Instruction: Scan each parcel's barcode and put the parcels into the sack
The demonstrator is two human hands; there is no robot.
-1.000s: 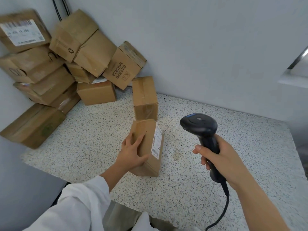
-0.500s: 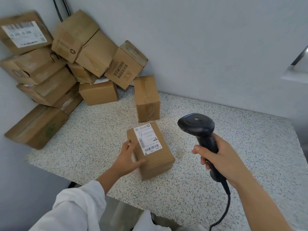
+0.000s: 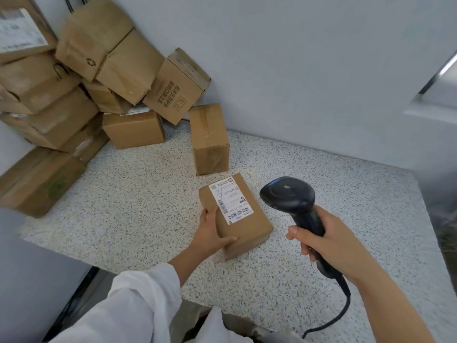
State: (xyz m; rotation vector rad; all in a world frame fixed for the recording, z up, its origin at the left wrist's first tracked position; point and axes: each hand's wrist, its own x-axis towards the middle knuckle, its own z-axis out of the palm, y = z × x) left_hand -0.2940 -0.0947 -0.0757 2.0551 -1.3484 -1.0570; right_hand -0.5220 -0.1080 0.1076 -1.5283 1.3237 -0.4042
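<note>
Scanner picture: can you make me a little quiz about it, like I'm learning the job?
1. True or false: the label on the parcel nearest the person faces up.
2. Which hand grips the scanner? A) left B) right
3. Fill in: the parcel rests on the speckled ____.

Key: 1 true. 2 B, the right hand. 3 table.
</note>
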